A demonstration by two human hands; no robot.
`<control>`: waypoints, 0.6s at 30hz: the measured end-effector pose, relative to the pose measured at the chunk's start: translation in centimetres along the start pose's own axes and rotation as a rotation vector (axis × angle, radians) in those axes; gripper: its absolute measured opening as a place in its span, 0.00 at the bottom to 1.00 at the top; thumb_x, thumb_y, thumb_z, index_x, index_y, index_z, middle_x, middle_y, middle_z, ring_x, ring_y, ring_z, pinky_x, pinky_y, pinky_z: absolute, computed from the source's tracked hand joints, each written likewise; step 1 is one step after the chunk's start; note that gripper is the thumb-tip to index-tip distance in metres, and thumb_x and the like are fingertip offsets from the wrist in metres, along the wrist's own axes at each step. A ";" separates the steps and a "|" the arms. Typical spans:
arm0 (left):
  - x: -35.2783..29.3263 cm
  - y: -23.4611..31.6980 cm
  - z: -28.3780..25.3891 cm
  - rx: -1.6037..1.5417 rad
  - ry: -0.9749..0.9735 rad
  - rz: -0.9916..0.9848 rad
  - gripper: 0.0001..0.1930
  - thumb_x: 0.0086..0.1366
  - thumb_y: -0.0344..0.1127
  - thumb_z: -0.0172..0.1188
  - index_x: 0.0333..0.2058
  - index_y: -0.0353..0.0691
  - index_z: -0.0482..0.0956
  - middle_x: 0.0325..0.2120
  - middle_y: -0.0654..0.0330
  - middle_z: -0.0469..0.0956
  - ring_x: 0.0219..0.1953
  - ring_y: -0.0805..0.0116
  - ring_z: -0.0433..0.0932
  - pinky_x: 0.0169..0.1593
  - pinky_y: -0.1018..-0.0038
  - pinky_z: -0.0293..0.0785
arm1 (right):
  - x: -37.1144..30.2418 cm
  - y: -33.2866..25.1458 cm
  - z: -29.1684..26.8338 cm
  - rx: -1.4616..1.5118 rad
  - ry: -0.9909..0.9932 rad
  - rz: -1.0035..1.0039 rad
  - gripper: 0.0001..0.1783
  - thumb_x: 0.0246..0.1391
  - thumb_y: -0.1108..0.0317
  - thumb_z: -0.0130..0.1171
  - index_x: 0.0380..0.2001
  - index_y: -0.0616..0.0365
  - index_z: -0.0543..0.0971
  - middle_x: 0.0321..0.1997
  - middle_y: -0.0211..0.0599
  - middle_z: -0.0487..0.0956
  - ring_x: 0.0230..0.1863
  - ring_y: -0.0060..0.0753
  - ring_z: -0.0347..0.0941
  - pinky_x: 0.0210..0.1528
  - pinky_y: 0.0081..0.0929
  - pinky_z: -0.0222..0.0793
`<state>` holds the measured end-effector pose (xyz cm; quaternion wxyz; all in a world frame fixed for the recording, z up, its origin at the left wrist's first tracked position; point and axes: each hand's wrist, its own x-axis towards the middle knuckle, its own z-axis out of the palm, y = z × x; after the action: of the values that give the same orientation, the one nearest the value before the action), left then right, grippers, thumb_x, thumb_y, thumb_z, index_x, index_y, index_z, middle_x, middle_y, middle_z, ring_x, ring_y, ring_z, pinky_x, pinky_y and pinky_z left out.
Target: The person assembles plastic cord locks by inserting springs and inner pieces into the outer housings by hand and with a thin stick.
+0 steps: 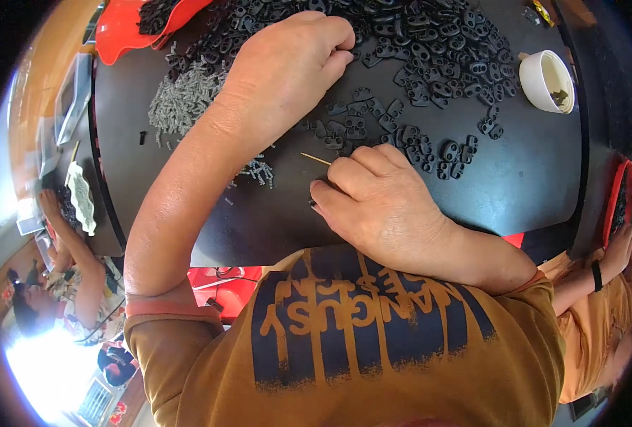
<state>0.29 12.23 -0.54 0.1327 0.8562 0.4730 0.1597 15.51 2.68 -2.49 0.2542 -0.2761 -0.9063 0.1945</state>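
Note:
My left hand (287, 67) reaches across the table to the edge of a large heap of black two-holed plastic cord-lock pieces (458, 53). Its fingers are curled together; whatever they pinch is hidden. Closer to my body, my right hand (383, 199) is closed around a thin wooden stick (316, 158), whose end pokes out to the left. A tiny dark bit shows at its thumb tip, too small to name. Beside my left forearm lies a pile of small grey springs (184, 96), with a few more springs (260, 173) scattered between my arms. Looser cord-lock pieces (419, 146) lie just beyond my right hand.
A red tray (117, 35) with slim black parts stands at the far left. At the right is a white cup (536, 82) with dark bits inside. One black pin (142, 137) lies alone on the dark table (522, 185). Other people sit at both sides.

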 end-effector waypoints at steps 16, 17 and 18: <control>-0.8 0.7 -1.5 -0.067 0.008 0.044 0.04 0.46 0.26 0.49 0.21 0.30 0.67 0.24 0.44 0.70 0.30 0.46 0.69 0.36 0.62 0.66 | 0.7 -0.1 0.3 0.040 -0.043 0.004 0.15 0.31 0.73 0.62 0.29 0.60 0.75 0.26 0.33 0.69 0.27 0.33 0.65 0.30 0.28 0.60; -1.2 1.3 -2.4 -0.142 0.027 -0.024 0.05 0.48 0.26 0.49 0.22 0.29 0.68 0.23 0.45 0.70 0.28 0.50 0.70 0.34 0.64 0.67 | 0.8 -0.2 0.3 0.054 -0.027 0.006 0.16 0.31 0.73 0.62 0.29 0.60 0.75 0.26 0.33 0.69 0.27 0.33 0.65 0.30 0.27 0.60; -1.8 1.9 -3.0 -0.221 0.042 -0.089 0.05 0.49 0.27 0.49 0.22 0.28 0.68 0.22 0.46 0.70 0.27 0.53 0.71 0.33 0.66 0.68 | 0.8 -0.1 0.4 0.067 -0.011 0.015 0.16 0.30 0.74 0.63 0.30 0.60 0.75 0.26 0.33 0.70 0.26 0.33 0.65 0.29 0.27 0.60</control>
<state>-0.35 9.95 2.62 0.2233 0.8110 0.4926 0.2229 14.66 2.95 -2.48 0.2568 -0.2728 -0.8986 0.2284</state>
